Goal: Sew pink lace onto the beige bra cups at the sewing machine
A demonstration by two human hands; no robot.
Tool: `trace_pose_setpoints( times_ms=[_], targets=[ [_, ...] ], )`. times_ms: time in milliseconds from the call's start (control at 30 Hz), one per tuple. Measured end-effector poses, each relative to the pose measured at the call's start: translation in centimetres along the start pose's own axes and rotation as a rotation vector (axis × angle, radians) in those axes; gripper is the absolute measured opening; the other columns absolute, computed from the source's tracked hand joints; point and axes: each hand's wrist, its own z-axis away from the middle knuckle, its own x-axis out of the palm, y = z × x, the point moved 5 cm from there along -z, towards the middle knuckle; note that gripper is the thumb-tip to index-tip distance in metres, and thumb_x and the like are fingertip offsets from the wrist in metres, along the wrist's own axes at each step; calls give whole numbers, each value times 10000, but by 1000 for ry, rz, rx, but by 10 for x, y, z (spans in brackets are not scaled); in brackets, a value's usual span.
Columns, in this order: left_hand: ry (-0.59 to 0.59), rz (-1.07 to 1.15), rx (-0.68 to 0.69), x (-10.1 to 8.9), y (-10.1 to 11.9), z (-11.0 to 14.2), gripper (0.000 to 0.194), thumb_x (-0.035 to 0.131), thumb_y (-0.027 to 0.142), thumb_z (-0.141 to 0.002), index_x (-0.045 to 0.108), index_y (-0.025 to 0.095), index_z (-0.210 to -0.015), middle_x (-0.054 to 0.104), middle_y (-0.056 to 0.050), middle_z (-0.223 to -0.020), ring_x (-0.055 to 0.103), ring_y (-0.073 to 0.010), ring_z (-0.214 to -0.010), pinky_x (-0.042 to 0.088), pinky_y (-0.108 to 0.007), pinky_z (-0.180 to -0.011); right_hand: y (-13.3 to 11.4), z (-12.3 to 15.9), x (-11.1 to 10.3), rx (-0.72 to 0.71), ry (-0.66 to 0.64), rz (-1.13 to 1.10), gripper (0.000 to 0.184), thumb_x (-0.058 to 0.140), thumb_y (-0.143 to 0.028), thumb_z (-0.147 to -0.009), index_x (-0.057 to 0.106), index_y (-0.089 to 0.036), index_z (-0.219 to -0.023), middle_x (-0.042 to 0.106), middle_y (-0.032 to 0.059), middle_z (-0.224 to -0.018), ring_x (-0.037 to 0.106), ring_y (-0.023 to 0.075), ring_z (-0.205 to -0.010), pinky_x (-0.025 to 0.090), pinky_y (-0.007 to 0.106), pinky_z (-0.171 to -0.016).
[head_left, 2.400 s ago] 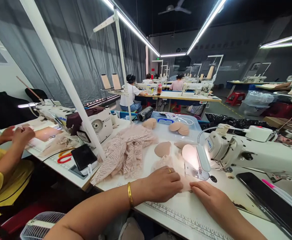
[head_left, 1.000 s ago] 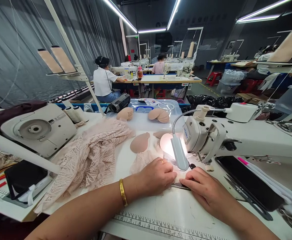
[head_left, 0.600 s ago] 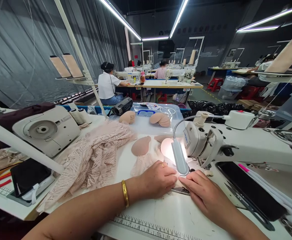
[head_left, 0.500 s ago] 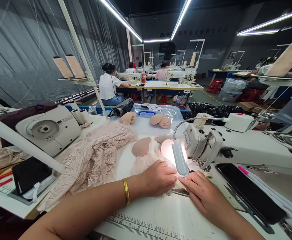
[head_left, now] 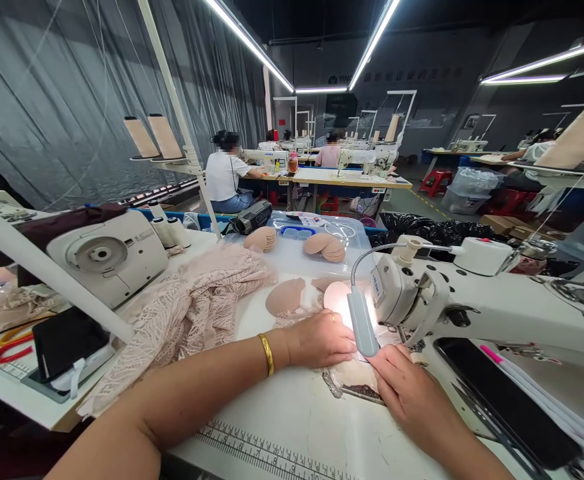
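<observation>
At the sewing machine (head_left: 397, 293), my left hand (head_left: 322, 339) is closed, its curled fingers on a pale pink fabric piece (head_left: 348, 319) beneath the lit lamp (head_left: 362, 323). My right hand (head_left: 409, 383) comes from the other side, its fingertips pressed together at the near edge of the same fabric. The lamp head partly hides the fingertips, the needle area and the fabric between the hands. A beige bra cup (head_left: 286, 297) lies just beyond my left hand. Left of it is a heap of beige lace (head_left: 192, 300).
Stacks of beige cups (head_left: 325, 247) rest on a clear plastic lid (head_left: 357, 233) behind. A black phone (head_left: 507, 400) and tweezers (head_left: 492, 417) lie on the right. Another machine (head_left: 107, 250) and a thread stand pole (head_left: 177, 100) are at left. Co-workers sit further back.
My left hand has moved slightly away from me, baring more of the plate near the machine's front edge. The view has shifted a little; my right hand stays close to the lamp.
</observation>
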Motion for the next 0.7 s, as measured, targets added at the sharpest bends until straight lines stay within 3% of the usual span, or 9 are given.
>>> trace_pose_setpoints(
  times_ms=[233,400,567,667,700],
  targets=[
    [1,-7,2,-3,0,-3,247,609,283,-1070,637,213,-834,725,-22,-898,607,-193,-810,457,-366,-833,3,5,3,4,3,11,403,345,-114,-1067,582,-267,-1355,640,40,-879,695,232,-730,525,351,-524],
    [-17,-16,-35,-3,-9,-6,274,614,243,-1043,629,204,-772,717,-34,-878,604,-203,-803,470,-379,-812,1,1,-2,-15,19,10,373,364,-107,-1058,601,-246,-1312,661,40,-889,730,229,-751,577,350,-556],
    [-60,-8,-140,-2,-7,-8,194,629,289,-1036,677,190,-876,726,-74,-982,641,-239,-883,499,-402,-828,4,4,-6,-45,87,-37,329,379,-140,-1083,612,-270,-1275,681,31,-893,721,205,-680,563,322,-519],
    [-83,20,-259,-3,-5,-3,44,644,138,-964,662,164,-994,717,-97,-1006,670,-246,-883,523,-382,-785,4,9,-11,-125,142,-133,304,471,-186,-1074,648,-308,-1288,726,47,-938,745,222,-752,572,307,-545],
    [-81,36,-303,-6,-4,2,151,638,83,-930,647,154,-1063,720,-99,-1025,680,-244,-883,532,-370,-766,3,10,-12,-141,156,-194,280,512,-217,-1069,674,-325,-1270,742,53,-966,752,233,-793,594,314,-588]
  ],
)
